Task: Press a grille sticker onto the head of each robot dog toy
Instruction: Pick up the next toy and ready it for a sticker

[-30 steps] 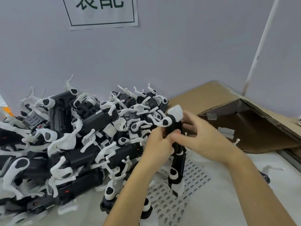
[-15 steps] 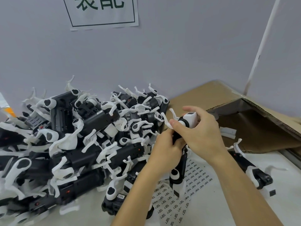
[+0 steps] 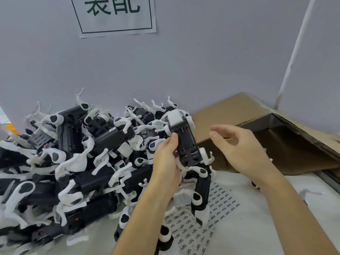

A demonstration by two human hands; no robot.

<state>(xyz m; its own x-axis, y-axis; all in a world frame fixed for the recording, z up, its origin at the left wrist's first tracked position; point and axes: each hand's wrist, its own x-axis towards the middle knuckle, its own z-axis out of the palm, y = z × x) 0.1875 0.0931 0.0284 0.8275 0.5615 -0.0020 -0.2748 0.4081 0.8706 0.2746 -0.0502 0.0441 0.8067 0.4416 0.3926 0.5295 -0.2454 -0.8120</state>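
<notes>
Gripping robot dog toy (image 3: 184, 142) belly-up, left hand (image 3: 166, 162) curls round body at 9 o'clock side. Right hand (image 3: 239, 150) loose, holding nothing, near toy at 3 o'clock. Sticker sheet (image 3: 206, 218) on tabletop (image 3: 257, 227) below, 6 o'clock.

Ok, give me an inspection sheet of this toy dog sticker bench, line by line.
Surface: white table, partly covered.
Job's things: robot dog toy held up, underside toward camera; sticker sheet flat beneath it.
Clutter: pile of robot dog toys at left, heaped against the wall.
Grippers: left hand grips the held toy's body; right hand hovers beside it, fingers loosely curled, holding nothing.
Cables: nothing seen.
Surroundings: cardboard box lying open at right; grey wall with a printed sign.
</notes>
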